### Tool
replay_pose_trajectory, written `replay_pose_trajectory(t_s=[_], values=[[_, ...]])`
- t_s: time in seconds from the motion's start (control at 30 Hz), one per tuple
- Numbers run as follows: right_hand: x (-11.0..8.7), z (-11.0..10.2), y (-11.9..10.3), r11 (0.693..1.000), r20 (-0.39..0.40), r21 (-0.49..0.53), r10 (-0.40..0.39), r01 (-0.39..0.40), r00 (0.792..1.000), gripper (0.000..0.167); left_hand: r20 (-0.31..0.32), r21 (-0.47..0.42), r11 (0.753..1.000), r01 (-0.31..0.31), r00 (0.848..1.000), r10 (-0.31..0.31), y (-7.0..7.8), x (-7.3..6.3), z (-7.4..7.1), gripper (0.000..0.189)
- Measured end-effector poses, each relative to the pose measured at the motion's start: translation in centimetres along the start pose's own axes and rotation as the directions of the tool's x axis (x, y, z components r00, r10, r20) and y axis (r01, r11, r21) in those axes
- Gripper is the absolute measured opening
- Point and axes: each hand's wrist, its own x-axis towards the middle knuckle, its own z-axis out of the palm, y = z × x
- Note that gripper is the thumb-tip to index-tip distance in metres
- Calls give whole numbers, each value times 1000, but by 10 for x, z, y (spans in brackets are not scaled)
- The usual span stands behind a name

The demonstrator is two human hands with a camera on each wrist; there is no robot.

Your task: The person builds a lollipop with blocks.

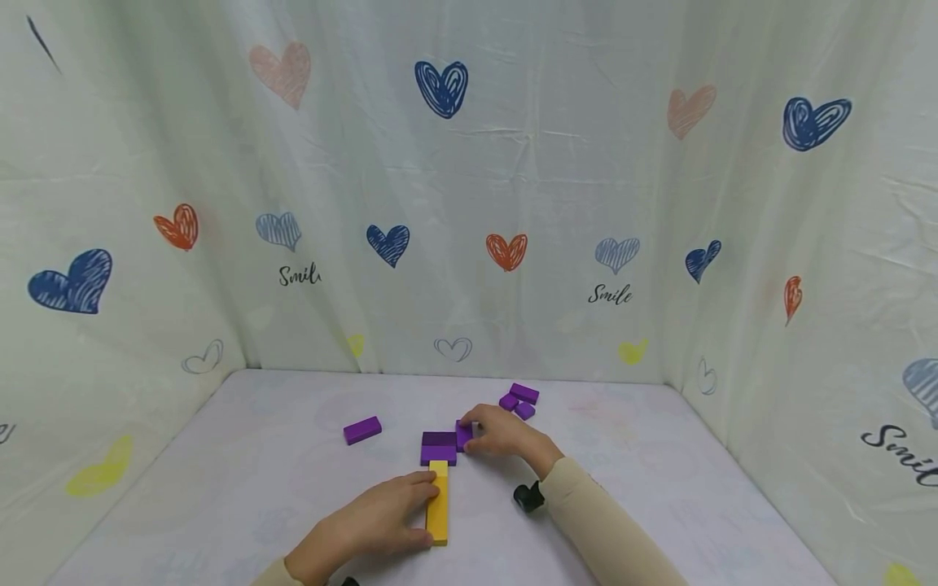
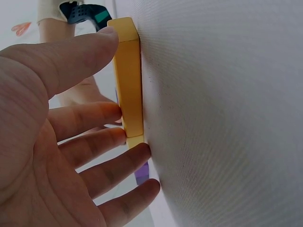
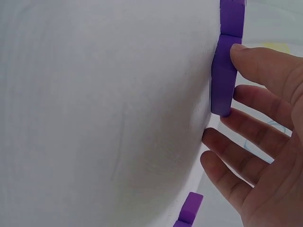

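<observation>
A long yellow block (image 1: 437,517) lies lengthwise on the table, with a shorter yellow piece (image 2: 135,141) at its far end. My left hand (image 1: 392,514) rests against its left side, the thumb at the near end and fairly straight fingers spread along it. Beyond the yellow pieces, a purple block (image 1: 438,456) lies crosswise, its back half darker. At its right end stands another purple block (image 1: 464,436), lengthwise. The right hand (image 1: 506,431) pinches this block between thumb and fingers from its right side; in the right wrist view the thumb (image 3: 246,54) presses its surface.
A loose purple block (image 1: 362,430) lies to the left. Several purple pieces (image 1: 523,394) sit behind the right hand. Around the white table (image 1: 293,472) hangs a curtain (image 1: 454,179) printed with hearts. A black wrist device (image 1: 528,496) is by the right sleeve.
</observation>
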Motion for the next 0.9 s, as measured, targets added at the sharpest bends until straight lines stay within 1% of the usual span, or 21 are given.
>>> replay_pose_trajectory(t_s=[0.3, 0.6, 0.77, 0.9], values=[[-1, 1, 0, 1000, -3, 5, -6, 6, 1000, 42, -7, -1, 1000, -20, 1000, 20, 0, -2, 0, 62], [-2, 1, 0, 1000, -2, 8, -17, 17, 1000, 42, -3, -14, 1000, 4, 1000, -4, 0, -4, -3, 61], [-2, 0, -1, 1000, -6, 7, -27, 27, 1000, 41, -41, -38, 999, 20, 999, -22, -6, -6, -13, 60], [-1, 0, -2, 1000, -5, 7, -18, 18, 1000, 41, -102, -94, 995, 45, 993, -54, -18, -9, -24, 59]])
